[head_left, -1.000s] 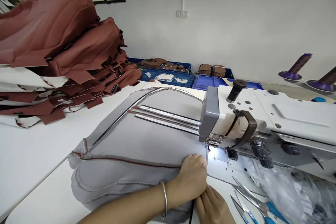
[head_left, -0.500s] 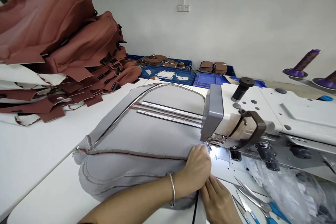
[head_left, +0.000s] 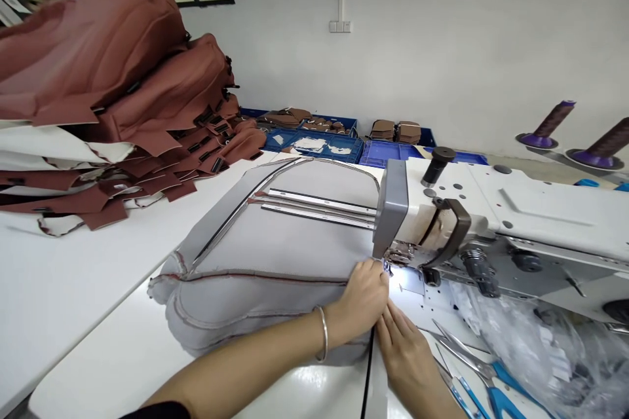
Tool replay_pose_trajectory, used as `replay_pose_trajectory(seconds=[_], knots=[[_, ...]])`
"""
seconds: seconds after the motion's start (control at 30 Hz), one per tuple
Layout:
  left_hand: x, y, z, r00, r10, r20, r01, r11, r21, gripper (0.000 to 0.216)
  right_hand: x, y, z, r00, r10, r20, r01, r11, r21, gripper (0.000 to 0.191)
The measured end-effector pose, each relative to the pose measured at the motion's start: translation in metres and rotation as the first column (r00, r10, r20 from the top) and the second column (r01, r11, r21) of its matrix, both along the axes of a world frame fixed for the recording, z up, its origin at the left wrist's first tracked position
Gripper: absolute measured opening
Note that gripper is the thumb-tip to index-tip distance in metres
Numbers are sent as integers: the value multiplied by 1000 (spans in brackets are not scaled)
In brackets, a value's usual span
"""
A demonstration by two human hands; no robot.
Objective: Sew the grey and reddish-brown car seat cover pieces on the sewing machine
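Far left: heap of reddish-brown covers (head_left: pixel 142 72), pale undersides showing, stacked on the white table (head_left: pixel 63 288). Next, the grey cover (head_left: pixel 295 252), spread on the worktop with its right edge at the machine's needle area; two white strips (head_left: pixel 319 216) run across it.

Behind it, crates by the wall. Rear left blue crate (head_left: pixel 352 126): holds flat brown pieces (head_left: pixel 289 116). Nearer blue crate (head_left: pixel 350 153): white patches on it, contents not readable. Violet-blue crate (head_left: pixel 383 154) to its right: contents cannot be told. Rear right crate (head_left: pixel 429 137): two bundles of brown pieces (head_left: pixel 396 131), side by side.

Left hand (head_left: pixel 364 294), bangle on wrist: fingers bent down on the cover's right edge; whether they pinch it, cannot tell. Right hand (head_left: pixel 405 347), touching it: fingers straight, held together along the same edge; thumb hidden, grip cannot be told.

Right: sewing machine (head_left: pixel 491 193), blue-handled scissors (head_left: pixel 484 370), crumpled clear plastic (head_left: pixel 521 344) with contents unclear, two thread cones (head_left: pixel 553 121).
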State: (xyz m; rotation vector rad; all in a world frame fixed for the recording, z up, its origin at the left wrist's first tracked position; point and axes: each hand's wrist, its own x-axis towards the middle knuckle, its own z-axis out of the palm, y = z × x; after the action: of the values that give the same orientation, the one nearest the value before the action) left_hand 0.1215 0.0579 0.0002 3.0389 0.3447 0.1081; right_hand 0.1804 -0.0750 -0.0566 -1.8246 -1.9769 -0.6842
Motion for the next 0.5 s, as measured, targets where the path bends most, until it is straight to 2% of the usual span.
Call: replay_pose_trajectory(seconds=[0.13,0.2,0.27,0.33,0.4,0.5], knots=[[-33,16,8,999,29,30,-34,975,218,26,9,-5,6,1000,28,-14,-28,999,29,40],[-46,32,10,999,-44,-14,46,955,294,31,12,-10,19,993,81,-86,-75,994,76,38],[-51,48,13,981,-178,-75,193,930,314,32,9,-16,36,971,126,-205,-115,991,66,37],[-48,61,19,950,-291,-116,313,899,305,29,-2,-20,51,943,122,-309,-149,987,-64,35],[-41,67,28,934,-332,-135,357,888,290,25,-18,-18,60,935,92,-343,-187,949,-254,35],[-27,62,46,917,-363,-165,395,883,255,18,-45,1,64,936,15,-351,-187,867,-462,67]])
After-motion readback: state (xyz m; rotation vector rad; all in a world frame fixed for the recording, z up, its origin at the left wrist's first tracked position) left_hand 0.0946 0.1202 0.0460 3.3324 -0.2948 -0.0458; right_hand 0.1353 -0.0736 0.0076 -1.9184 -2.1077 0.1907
